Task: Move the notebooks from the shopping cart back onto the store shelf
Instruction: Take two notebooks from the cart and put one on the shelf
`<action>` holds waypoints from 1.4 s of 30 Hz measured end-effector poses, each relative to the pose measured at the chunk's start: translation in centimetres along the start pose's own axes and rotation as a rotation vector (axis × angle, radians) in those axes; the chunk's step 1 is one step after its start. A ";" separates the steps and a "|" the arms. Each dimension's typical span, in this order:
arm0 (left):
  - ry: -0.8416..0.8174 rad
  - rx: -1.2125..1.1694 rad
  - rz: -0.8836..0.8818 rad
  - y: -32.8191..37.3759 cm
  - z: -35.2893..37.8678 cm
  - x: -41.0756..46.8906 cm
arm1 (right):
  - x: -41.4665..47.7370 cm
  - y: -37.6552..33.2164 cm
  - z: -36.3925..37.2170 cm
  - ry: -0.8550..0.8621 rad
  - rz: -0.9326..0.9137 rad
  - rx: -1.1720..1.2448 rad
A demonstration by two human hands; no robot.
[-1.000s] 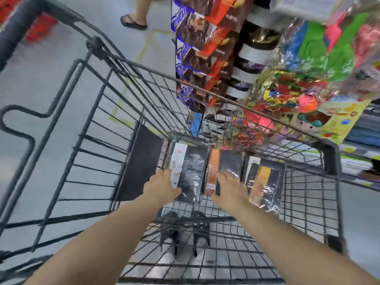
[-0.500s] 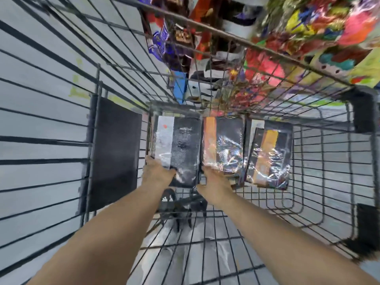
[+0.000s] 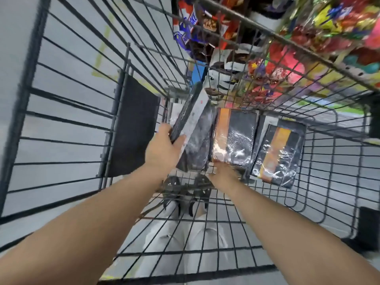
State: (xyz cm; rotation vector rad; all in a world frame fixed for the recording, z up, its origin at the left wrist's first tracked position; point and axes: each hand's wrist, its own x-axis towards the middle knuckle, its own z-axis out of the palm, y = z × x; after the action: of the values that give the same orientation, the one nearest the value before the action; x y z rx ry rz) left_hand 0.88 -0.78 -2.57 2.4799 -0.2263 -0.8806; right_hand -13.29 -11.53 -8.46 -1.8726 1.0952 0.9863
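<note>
Notebooks in the cart [image 3: 67, 112]
Left hand [image 3: 163, 150] grips a tilted white-striped notebook [image 3: 194, 122]; right hand [image 3: 223, 171] seemingly holds the orange-striped stack [image 3: 236, 136]; another stack [image 3: 277, 153] lies beside.

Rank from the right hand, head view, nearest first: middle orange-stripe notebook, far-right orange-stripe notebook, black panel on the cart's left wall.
1. Middle orange-stripe notebook: at the right hand.
2. Far-right orange-stripe notebook: to its right.
3. Black panel: far left, on the cart wall.

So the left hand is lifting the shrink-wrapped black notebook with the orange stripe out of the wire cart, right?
Not quite. In the head view, the left hand is lifting the shrink-wrapped black notebook with the white stripe out of the wire cart. The orange-striped black notebook is the one the right hand touches at its near edge.
</note>
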 end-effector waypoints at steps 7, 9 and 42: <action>0.233 0.113 0.237 0.5 -4.6 -0.2 | 1.9 -3.3 2.8 -0.006 0.204 0.385; 0.259 0.099 0.226 0.1 -5.0 -0.4 | 2.3 -4.2 3.9 0.033 0.254 0.545; 0.203 -0.128 0.123 5.7 -13.1 -7.0 | -11.9 -3.0 -5.5 0.265 -0.135 0.422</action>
State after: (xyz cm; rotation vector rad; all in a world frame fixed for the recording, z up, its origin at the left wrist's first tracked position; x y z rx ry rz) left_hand 3.73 1.64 12.85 2.3863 -0.2415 -0.5699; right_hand -13.26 -11.17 5.03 -1.7260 1.2018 0.3959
